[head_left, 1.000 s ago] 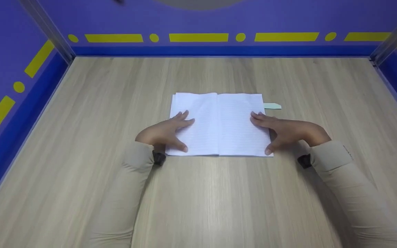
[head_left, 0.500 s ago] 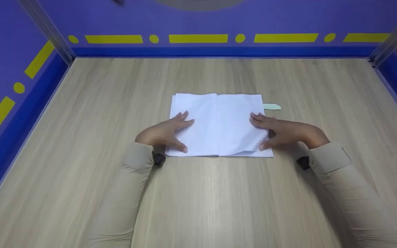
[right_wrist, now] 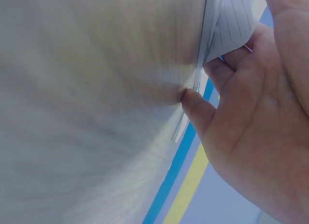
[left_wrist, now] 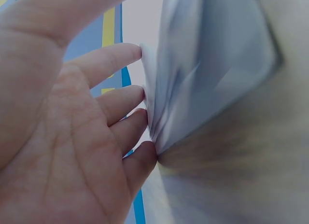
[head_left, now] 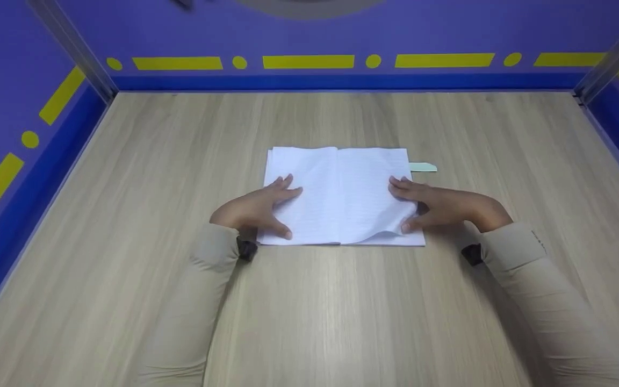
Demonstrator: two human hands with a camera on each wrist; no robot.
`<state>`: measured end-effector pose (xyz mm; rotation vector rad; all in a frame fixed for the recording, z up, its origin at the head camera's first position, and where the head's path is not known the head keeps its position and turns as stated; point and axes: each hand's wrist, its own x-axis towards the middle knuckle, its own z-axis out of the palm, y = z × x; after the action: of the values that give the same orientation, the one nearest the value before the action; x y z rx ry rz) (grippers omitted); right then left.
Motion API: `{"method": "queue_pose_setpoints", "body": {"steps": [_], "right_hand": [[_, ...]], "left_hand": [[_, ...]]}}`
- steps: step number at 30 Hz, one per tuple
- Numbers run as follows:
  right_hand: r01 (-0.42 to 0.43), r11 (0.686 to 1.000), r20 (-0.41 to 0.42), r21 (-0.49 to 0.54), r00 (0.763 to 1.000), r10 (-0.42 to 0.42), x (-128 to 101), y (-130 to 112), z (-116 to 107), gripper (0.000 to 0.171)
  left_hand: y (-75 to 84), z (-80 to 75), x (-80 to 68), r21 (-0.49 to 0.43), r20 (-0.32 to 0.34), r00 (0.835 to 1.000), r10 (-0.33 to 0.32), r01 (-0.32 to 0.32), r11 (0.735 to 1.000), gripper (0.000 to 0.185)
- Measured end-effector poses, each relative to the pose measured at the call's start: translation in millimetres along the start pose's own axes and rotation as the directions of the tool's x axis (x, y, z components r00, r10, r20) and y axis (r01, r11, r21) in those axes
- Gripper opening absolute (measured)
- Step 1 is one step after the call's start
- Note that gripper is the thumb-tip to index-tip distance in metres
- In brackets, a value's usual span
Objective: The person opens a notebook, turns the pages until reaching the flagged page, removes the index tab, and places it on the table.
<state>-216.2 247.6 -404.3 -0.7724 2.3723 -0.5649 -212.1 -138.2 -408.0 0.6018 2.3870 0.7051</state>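
Observation:
An open notebook (head_left: 358, 188) with lined white pages lies on the wooden table. My left hand (head_left: 256, 208) rests on its left page, fingers spread. In the left wrist view, the fingertips of that hand (left_wrist: 91, 122) touch the bent edges of the pages (left_wrist: 178, 84). On the right side, my right hand (head_left: 438, 205) has its fingers on the right page and its thumb at the lower outer part, where the sheet buckles upward. The right wrist view shows the raised lined sheet (right_wrist: 234, 26) in front of some fingers of the right hand (right_wrist: 256, 108).
A pale green tab (head_left: 423, 167) sticks out past the notebook's right edge. The wooden table (head_left: 309, 306) extends all around the notebook. Blue-purple panels (head_left: 309, 37) with yellow marks stand along the back and both sides.
The right thumb has slid inward, and the lower right of the top sheet, flat earlier, now buckles up. My left hand has hardly moved.

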Motion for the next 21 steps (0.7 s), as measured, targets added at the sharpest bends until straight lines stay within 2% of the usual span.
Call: {"method": "queue_pose_setpoints", "body": {"steps": [8, 21], "right_hand": [[-0.016, 1.0, 0.001, 0.002, 1.0, 0.016, 1, -1, 1, 0.093], [-0.047, 0.999, -0.009, 0.002, 0.999, 0.047, 0, -1, 2, 0.095]], "left_hand": [[2.1, 0.3, -0.8, 0.002, -0.01, 1.0, -0.007, 0.007, 1.0, 0.097], [14.2, -2.0, -3.1, 0.051, -0.096, 0.994, 0.058, -0.053, 0.997, 0.079]]}}
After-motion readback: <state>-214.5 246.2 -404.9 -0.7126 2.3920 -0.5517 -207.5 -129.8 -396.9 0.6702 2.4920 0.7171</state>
